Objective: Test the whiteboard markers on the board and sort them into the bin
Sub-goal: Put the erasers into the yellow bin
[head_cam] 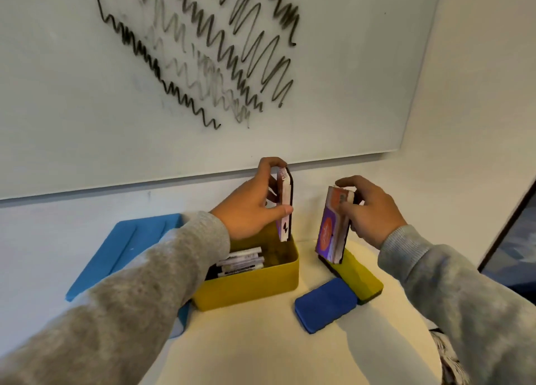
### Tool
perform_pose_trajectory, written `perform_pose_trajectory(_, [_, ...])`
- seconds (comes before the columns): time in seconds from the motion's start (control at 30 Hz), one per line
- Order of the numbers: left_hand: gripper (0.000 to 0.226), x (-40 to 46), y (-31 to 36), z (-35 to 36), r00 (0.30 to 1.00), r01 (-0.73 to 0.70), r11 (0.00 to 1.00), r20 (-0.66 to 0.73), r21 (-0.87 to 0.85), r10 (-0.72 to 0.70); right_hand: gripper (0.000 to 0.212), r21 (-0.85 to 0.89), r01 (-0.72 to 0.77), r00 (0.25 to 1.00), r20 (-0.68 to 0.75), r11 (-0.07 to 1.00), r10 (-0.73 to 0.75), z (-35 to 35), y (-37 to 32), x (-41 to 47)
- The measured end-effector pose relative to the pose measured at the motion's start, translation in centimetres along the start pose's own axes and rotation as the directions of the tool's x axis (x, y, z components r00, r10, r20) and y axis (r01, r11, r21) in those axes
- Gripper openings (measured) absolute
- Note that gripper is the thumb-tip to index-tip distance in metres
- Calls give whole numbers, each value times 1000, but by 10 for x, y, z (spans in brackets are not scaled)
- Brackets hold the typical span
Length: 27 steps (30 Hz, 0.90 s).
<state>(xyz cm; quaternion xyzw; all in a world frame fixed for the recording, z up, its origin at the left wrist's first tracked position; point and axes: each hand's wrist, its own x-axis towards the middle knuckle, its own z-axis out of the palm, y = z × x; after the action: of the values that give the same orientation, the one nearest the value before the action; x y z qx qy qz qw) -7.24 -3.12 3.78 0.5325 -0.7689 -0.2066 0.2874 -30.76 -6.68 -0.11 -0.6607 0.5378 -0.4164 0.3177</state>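
A yellow bin (255, 289) stands on a round white table and holds several white-labelled markers (242, 261) lying flat at its left. My left hand (255, 207) grips a flat eraser (284, 204) upright, its lower end dipping over the bin's far right corner. To the right, my right hand (368, 210) holds a second eraser (333, 228) with a purple and orange label, standing on end on the table. The whiteboard (87, 94) behind carries several black and grey zigzag test lines (220, 50).
A blue eraser (324, 305) and a yellow eraser (362, 280) lie on the table (275, 350) right of the bin. A blue foam lid or tray (124, 248) leans at the left against the wall. A dark framed panel (516, 239) is at the far right.
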Motion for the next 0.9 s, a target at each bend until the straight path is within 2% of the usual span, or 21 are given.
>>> perform_pose_trajectory(0.23, [70, -9, -37, 14, 994, 103, 995, -22, -18, -104, 39, 64, 155, 986, -73, 986, -150, 25, -30, -2])
perform_pose_trajectory(0.43, [70, -10, -69, 38, 988, 155, 987, 18, 34, -156, 35, 133, 177, 982, -93, 975, -165, 36, -34, -1])
perform_pose_trajectory(0.53, [68, -11, -71, 46, 988, 139, 984, 51, 113, -145, 36, 94, 189, 981, -67, 977, -184, 46, -31, 2])
perform_pose_trajectory(0.7, [72, -11, -78, 51, 995, 98, 976, 12, 195, -102, 36, -33, 235, 972, -25, 972, -235, 65, -23, 10])
perform_pose_trajectory(0.8, [77, -14, -83, 56, 996, 92, 979, -12, 180, -91, 35, -79, 265, 964, 7, 961, -265, 71, -20, 14])
perform_pose_trajectory(0.9, [80, -17, -87, 57, 997, 79, 981, -24, 177, -76, 32, -113, 240, 970, 74, 964, -233, 76, -14, 19])
